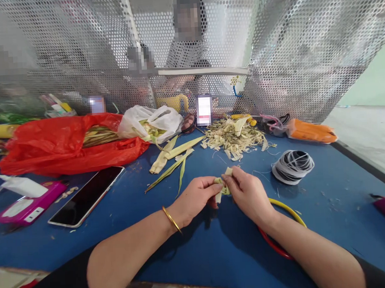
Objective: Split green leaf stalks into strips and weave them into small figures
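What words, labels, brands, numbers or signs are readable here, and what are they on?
None can be read.
Upright lit screen by the mesh: blurred.
Bluish rectangle farther left: blurred.
Purple power strip: any markings too small.
Dark phone: no text visible.

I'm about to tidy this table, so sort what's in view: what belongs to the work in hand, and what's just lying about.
Likely in use:
leaf piece, held between left hand and right hand
loose leaf strips
leaf scraps
cord spool, perhaps
red bag and white bag, both holding plant pieces

Apparently just lying about:
dark-screened phone
purple-and-white box
orange packet
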